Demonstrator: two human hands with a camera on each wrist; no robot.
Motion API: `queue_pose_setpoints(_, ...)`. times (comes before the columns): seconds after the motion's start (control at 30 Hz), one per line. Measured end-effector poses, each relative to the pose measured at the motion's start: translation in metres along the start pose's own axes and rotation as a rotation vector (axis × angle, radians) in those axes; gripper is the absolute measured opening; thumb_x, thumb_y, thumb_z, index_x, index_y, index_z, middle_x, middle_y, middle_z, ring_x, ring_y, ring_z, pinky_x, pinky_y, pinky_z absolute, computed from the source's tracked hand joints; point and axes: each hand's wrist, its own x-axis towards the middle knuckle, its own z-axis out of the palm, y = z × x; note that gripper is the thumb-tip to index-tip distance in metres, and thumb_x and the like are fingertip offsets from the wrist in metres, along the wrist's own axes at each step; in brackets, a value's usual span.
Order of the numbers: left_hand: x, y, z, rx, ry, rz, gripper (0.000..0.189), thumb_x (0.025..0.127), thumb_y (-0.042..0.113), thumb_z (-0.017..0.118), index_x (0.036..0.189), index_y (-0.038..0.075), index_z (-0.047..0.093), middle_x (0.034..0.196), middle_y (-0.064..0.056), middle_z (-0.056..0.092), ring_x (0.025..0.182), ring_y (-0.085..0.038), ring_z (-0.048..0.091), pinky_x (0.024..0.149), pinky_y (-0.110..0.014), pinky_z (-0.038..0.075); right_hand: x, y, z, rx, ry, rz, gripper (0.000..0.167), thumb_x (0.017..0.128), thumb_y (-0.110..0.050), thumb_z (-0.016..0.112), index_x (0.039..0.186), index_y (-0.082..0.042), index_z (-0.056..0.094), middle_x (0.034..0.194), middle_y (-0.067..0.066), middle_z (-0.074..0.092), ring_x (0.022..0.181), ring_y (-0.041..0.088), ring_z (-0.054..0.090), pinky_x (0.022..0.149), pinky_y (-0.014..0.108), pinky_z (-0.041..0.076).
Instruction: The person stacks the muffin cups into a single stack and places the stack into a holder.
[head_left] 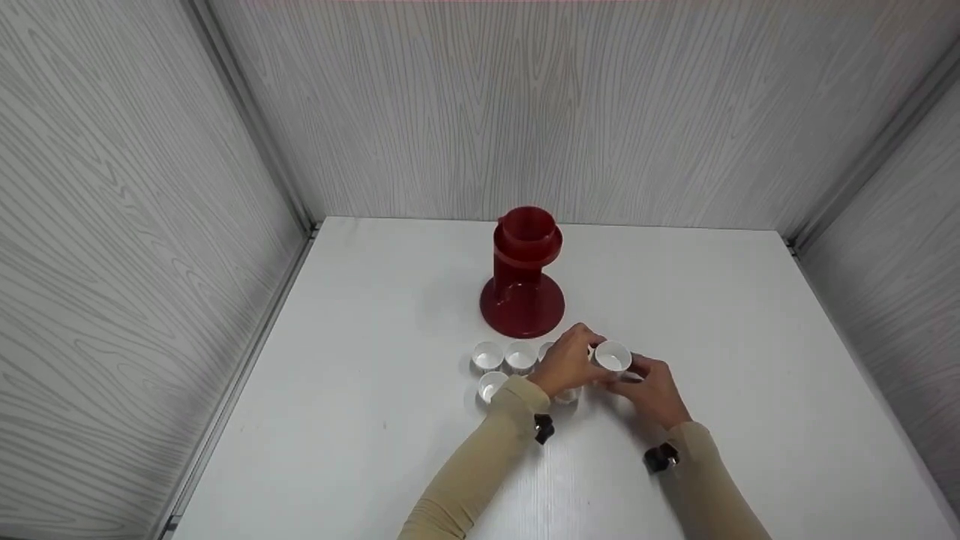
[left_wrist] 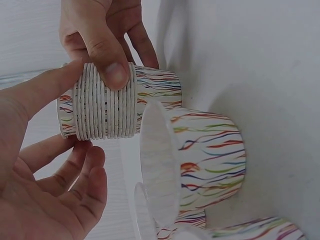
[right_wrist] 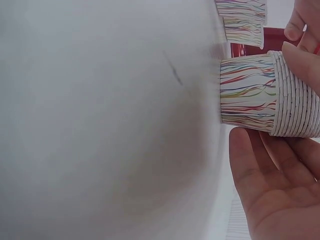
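A stack of paper baking cups (head_left: 613, 356), white inside with wavy coloured lines outside, is held between both hands, tipped up towards the head camera. My right hand (head_left: 658, 394) grips the stack around its side, thumb across the nested rims in the left wrist view. With finger and thumb, my left hand (head_left: 568, 365) pinches the top cup (left_wrist: 66, 107), which stands slightly out from the rims below it. Just left of the stack, single cups (head_left: 520, 356) stand on the table in two rows, some hidden behind my left hand and sleeve.
Behind the cups stands a dark red plastic device (head_left: 523, 304) with a round base and an open cup-shaped top. The white table (head_left: 360, 337) is enclosed by grey wood-grain panels (head_left: 525, 112) at the back and both sides.
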Motion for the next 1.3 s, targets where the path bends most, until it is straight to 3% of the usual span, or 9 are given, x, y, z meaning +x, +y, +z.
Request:
queue_pose_setpoints(0.3,-0.002,0.001,0.001,0.099,0.003,0.0,0.072,0.08,0.051,0.086,0.138,0.013,0.067,0.117,-0.001,0.064,0.105,-0.011,0.062,0.09,-0.022,0.052,0.0,0.0,0.0,-0.005,-0.001,-0.005,0.047,0.084,-0.012,0.086,0.128,-0.006,0.072,0.13,0.014,0.071,0.115,0.009,0.068,0.094,0.019,0.057)
queue_pose_setpoints(0.6,-0.004,0.0,0.001,0.098,-0.006,-0.017,0.073,0.082,0.052,0.084,0.14,0.013,0.065,0.115,-0.002,0.063,0.101,-0.01,0.061,0.091,-0.023,0.052,0.0,0.0,0.001,-0.012,-0.018,-0.015,0.055,0.086,-0.011,0.084,0.137,-0.005,0.066,0.138,0.015,0.067,0.128,0.032,0.064,0.097,0.022,0.057)
queue_pose_setpoints(0.9,-0.002,0.002,0.001,0.047,-0.032,-0.024,0.066,0.082,0.051,0.084,0.137,0.017,0.069,0.109,-0.001,0.064,0.09,-0.005,0.053,0.085,-0.021,0.049,0.0,0.0,-0.002,-0.001,-0.005,0.002,0.056,0.085,-0.01,0.085,0.137,-0.004,0.066,0.138,0.017,0.067,0.121,0.017,0.066,0.095,0.019,0.057)
queue_pose_setpoints(1.0,-0.002,0.002,0.002,0.039,-0.051,-0.013,0.068,0.083,0.051,0.083,0.138,0.015,0.067,0.112,-0.002,0.065,0.094,-0.007,0.056,0.088,-0.022,0.051,-0.002,0.0,-0.002,-0.003,-0.004,0.009,0.058,0.085,-0.009,0.085,0.139,-0.003,0.064,0.139,0.018,0.066,0.125,0.024,0.066,0.096,0.02,0.057)
queue_pose_setpoints(1.1,-0.005,0.0,0.002,0.064,-0.074,-0.032,0.08,0.083,0.056,0.082,0.147,0.012,0.059,0.119,-0.003,0.065,0.105,-0.011,0.06,0.096,-0.025,0.052,-0.003,0.002,-0.003,-0.007,-0.017,0.003,0.059,0.085,-0.008,0.084,0.14,-0.001,0.062,0.14,0.02,0.065,0.128,0.033,0.064,0.098,0.022,0.057)
queue_pose_setpoints(1.2,-0.008,-0.002,-0.004,0.086,-0.101,-0.046,0.089,0.084,0.059,0.079,0.153,0.01,0.05,0.126,-0.005,0.065,0.116,-0.016,0.061,0.103,-0.029,0.051,-0.004,0.003,-0.003,-0.007,-0.019,0.008,0.059,0.085,-0.012,0.086,0.139,-0.003,0.064,0.139,0.017,0.066,0.128,0.033,0.063,0.099,0.023,0.057)
queue_pose_setpoints(1.3,-0.012,-0.003,-0.018,0.053,-0.118,-0.06,0.084,0.088,0.057,0.076,0.154,0.012,0.048,0.131,-0.006,0.064,0.121,-0.018,0.061,0.105,-0.031,0.052,-0.004,0.004,-0.004,-0.011,-0.017,0.011,0.061,0.083,-0.019,0.088,0.138,-0.007,0.066,0.137,0.013,0.068,0.126,0.027,0.065,0.1,0.023,0.057)
